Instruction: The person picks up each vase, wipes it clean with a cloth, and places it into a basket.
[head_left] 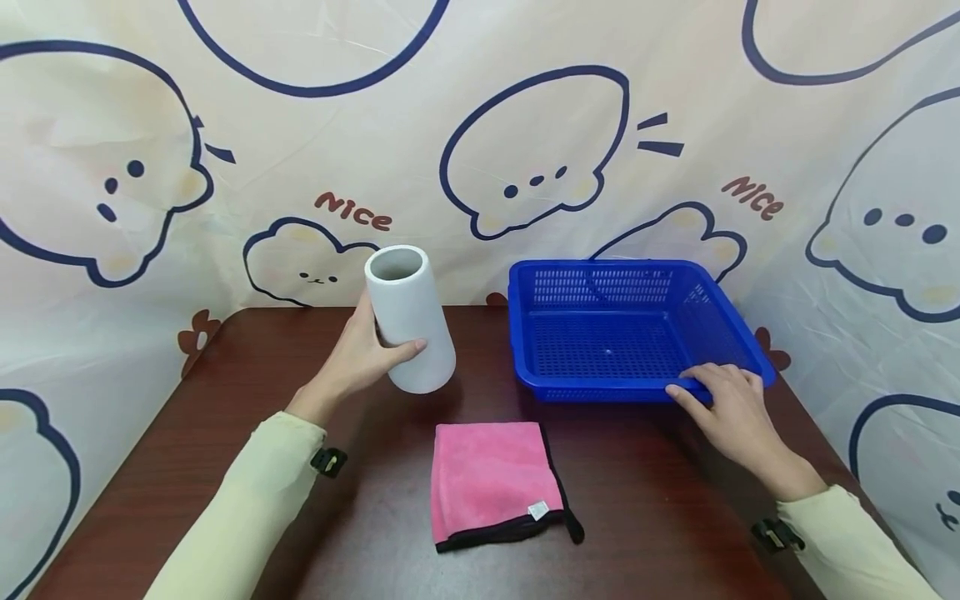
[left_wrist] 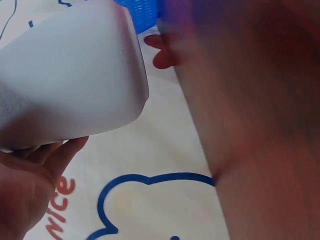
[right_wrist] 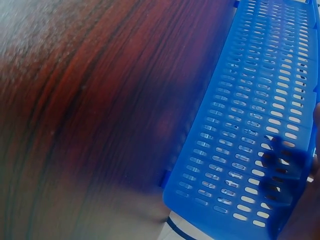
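My left hand point(head_left: 366, 350) grips a white vase point(head_left: 416, 329), its thumb across the near side and the other fingers behind. The vase has a round mouth, widens toward its base and tilts slightly to the left. In the left wrist view the vase point(left_wrist: 75, 75) fills the upper left, its base apart from the tabletop. My right hand point(head_left: 735, 412) holds the near right rim of a blue plastic basket point(head_left: 600, 384), with fingers over the edge. Slotted holes cover the basket wall point(right_wrist: 235, 130) in the right wrist view.
A folded pink cloth point(head_left: 495, 475) with black trim and a small white tag lies on the dark brown table point(head_left: 630, 517), in front of the vase and basket. A cartoon-printed white sheet point(head_left: 420, 167) stands behind the table and along both sides.
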